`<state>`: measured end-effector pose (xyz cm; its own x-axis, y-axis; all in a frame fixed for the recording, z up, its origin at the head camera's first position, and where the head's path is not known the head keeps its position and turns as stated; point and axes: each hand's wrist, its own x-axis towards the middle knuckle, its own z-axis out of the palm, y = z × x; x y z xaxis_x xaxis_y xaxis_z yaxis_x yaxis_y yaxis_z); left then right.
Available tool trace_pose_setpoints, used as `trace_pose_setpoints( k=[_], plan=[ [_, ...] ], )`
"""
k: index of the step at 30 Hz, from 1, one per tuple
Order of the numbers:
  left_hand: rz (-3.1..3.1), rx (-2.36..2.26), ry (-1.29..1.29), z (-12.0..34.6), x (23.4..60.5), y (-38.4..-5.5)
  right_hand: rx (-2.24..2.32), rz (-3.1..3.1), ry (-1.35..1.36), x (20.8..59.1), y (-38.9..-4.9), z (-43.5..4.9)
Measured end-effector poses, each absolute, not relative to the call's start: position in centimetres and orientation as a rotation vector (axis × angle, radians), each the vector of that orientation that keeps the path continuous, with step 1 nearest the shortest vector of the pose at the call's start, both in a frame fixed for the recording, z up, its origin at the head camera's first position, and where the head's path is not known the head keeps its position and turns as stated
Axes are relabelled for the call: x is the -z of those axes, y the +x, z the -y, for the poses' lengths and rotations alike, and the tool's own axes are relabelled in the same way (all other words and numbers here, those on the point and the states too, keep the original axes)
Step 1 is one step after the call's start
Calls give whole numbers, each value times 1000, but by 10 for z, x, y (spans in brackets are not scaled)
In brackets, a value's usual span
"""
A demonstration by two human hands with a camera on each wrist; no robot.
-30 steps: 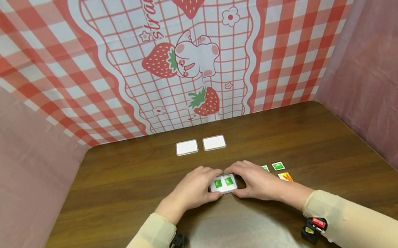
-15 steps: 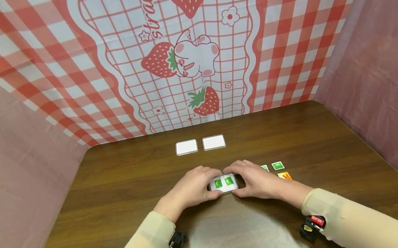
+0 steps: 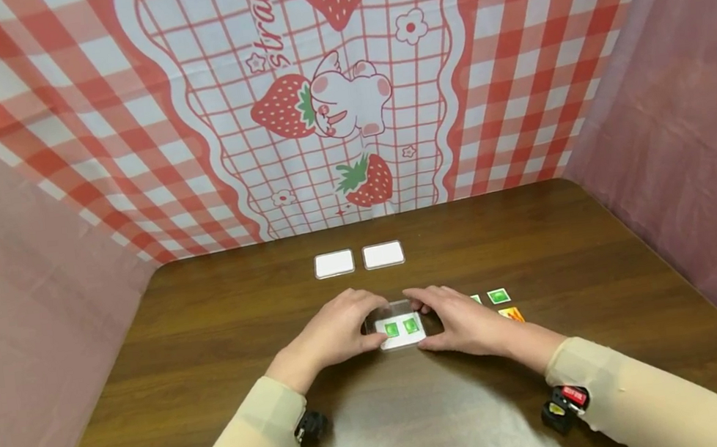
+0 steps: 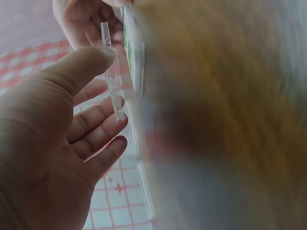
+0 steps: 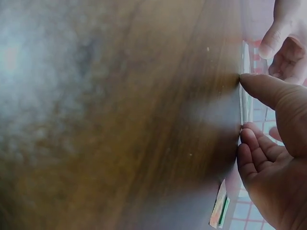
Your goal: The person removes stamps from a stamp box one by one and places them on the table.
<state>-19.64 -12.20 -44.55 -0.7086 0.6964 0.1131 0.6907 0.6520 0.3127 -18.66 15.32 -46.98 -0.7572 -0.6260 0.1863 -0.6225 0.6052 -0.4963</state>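
Observation:
My left hand (image 3: pixel 334 329) pinches a thin clear plastic cover (image 4: pixel 113 79) between thumb and fingertips, raised above a flat white rectangular case (image 4: pixel 138 55). In the head view, two green square pieces (image 3: pixel 411 325) lie side by side on the white case (image 3: pixel 402 339), seen partly through the cover. My right hand (image 3: pixel 463 322) spans the right end of the case, thumb at its near edge and fingers at the far side. The right wrist view shows that thumb and those fingertips low at the tabletop, against the case's edge (image 5: pixel 245 103).
Two white rectangular cases (image 3: pixel 334 264) lie side by side farther back on the brown wooden table (image 3: pixel 224 327). Beyond my right hand are small green square pieces (image 3: pixel 499 296) and an orange-yellow piece (image 3: pixel 511 314), partly hidden by the hand. A strawberry-patterned cloth (image 3: pixel 345 107) hangs behind the table.
The clear cover, earlier lying on the white case, is now lifted off it in my left hand, which has moved slightly up and left. The right hand stays at the case.

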Motion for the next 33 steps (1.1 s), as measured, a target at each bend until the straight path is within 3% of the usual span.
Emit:
trace_pose_setpoints(
  k=[17,33],
  plan=[
    [-2945,-503,955,141,456,-231,861,-2822,-1130,471,-187,-153],
    [-2955,-491,933,145,462,-236,858,-2827,-1120,475,-188,-153]
  ],
)
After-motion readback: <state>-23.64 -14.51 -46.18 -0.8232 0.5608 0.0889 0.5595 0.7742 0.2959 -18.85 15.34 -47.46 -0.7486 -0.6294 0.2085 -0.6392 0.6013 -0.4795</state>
